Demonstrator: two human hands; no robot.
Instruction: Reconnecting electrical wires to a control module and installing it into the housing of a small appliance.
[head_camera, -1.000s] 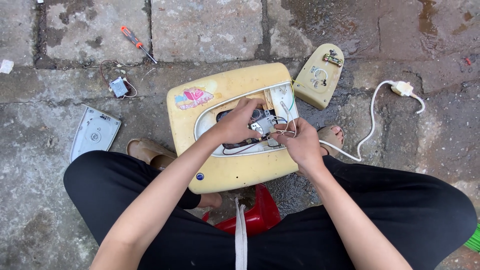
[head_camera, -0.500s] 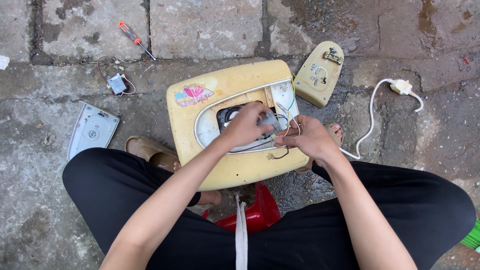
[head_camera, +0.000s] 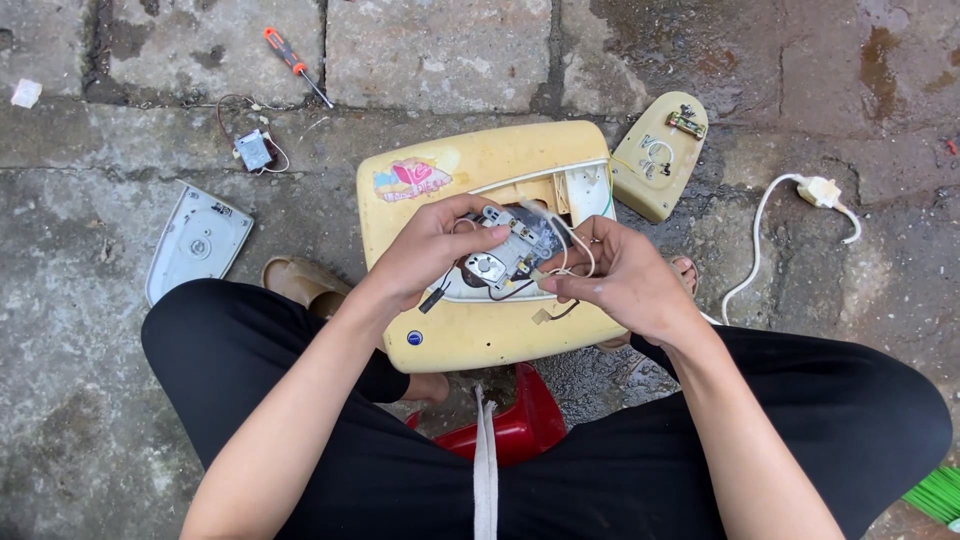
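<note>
- Where a red stool (head_camera: 520, 425) shows between black-trousered legs, the nearest ground is filled.
- Compared with a moment earlier, a small metal switch unit (head_camera: 497, 262) has been lifted clear of the yellow appliance casing (head_camera: 470, 335); it now seems freed.
- The unit is gripped by the curled left hand (head_camera: 425, 255).
- Its thin wires (head_camera: 570, 245) are pinched by the right hand (head_camera: 625, 280), fingers (head_camera: 560, 287) closed.
- Farther off, a yellow cover (head_camera: 655, 160), white plug (head_camera: 822, 190) and screwdriver (head_camera: 292, 62) are seen on paving.

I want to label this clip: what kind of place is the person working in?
Probably an outdoor yard or pavement used for repair work: damp stone paving, a screwdriver lying on the ground, and a low red stool behind the opened yellow appliance.
</note>
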